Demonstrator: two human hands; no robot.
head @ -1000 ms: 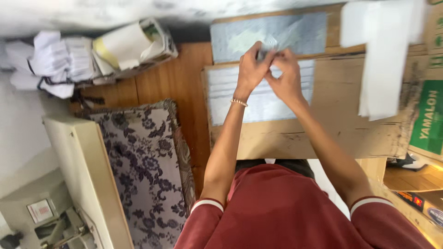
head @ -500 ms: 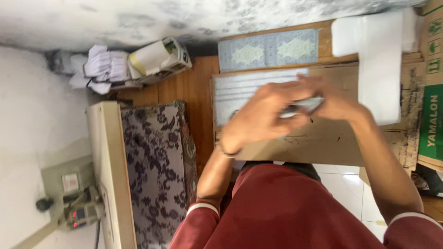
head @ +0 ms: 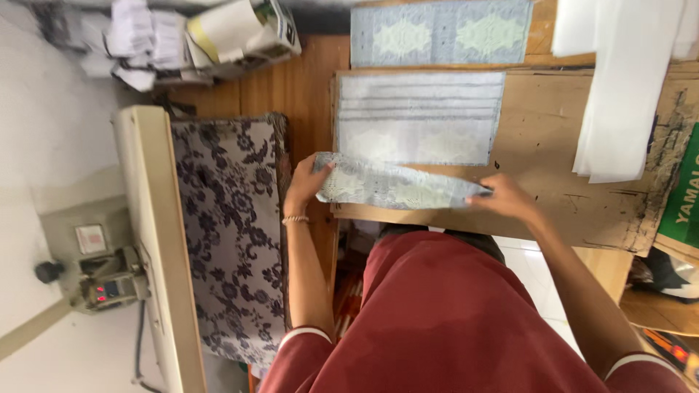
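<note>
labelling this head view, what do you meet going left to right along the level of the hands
grey machine with red lights → pale table edge → floral cloth → left hand → patterned strip held between both hands → right hand → brown cardboard

Wooden worktable, floral-covered bench, pale wall, white tiled floor

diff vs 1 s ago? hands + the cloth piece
Both hands came apart and back toward the body: left hand and right hand now hold a patterned grey cloth strip stretched between them by its ends. Flat grey piece on the cardboard sheet unchanged.
</note>
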